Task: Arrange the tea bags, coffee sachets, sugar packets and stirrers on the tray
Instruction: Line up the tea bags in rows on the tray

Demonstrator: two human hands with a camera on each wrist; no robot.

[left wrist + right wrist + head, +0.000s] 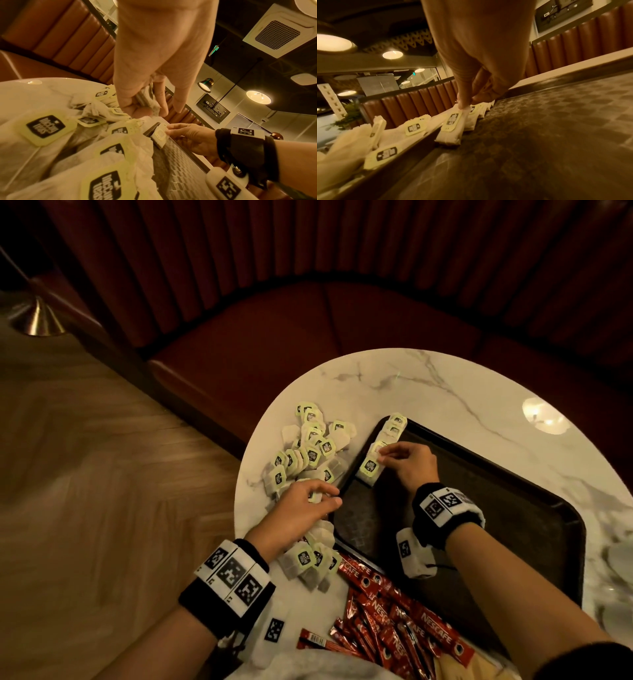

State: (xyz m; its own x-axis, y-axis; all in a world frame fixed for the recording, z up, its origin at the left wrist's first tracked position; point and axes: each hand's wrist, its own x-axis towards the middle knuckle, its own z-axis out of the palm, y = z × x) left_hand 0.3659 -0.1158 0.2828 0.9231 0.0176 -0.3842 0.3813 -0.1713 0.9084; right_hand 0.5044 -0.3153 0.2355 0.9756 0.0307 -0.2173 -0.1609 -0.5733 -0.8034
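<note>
Nearest, our left hand point(301, 505) pinches a tea bag point(313, 495) from the loose pile point(308, 450) beside the tray point(534, 508). Beyond, our right hand point(407, 463) pinches the row's point(385, 440) newest bag point(369, 465); we should overlap it evenly, snug against the rim.

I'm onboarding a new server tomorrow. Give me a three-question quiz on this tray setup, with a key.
1. True or false: the coffee sachets already lie on the tray.
2. Which hand pinches the tea bag at the near end of the row of tea bags? A) left hand B) right hand
3. Fill in: the loose tea bags lie on the ___ table.

Key: 1 false; 2 B, the right hand; 3 marble.
</note>
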